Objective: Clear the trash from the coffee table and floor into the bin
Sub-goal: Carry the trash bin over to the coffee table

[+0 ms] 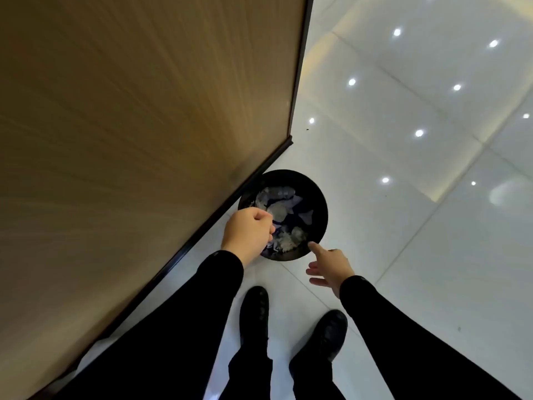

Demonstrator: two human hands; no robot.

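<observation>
The left hand (pixel 248 230) reaches out from a black sleeve (pixel 178 321) over the near-left rim of the round black waste bin (pixel 318 203), knuckles up and fingers curled into a loose fist; whether anything is pinched inside that fist cannot be told, since the fingers hide the palm. The right hand (pixel 328 268) extends from its own black sleeve toward the near-right rim of the bin, spread open and holding nothing, its index finger stretched forward so that the tip lies at the bin's edge, the other fingers relaxed and fanned to the left; contact with the rim cannot be confirmed. The bin stands on the glossy white tiled floor (pixel 403 226), tight against the dark baseboard of the brown wood-grain wall panel (pixel 129 111), and it holds a heap of crumpled white and bluish paper and plastic trash (pixel 284 210). The left hand covers the bin's near-left part and some of the heap, and the individual scraps are too blurred to name. Below the hands, two black shoes (pixel 255 313) and dark trouser legs stand on the tiles, the legs cut off by the bottom edge. Bright round spots of reflected ceiling lights dot the floor, and the wall panel is smeared by blur.
</observation>
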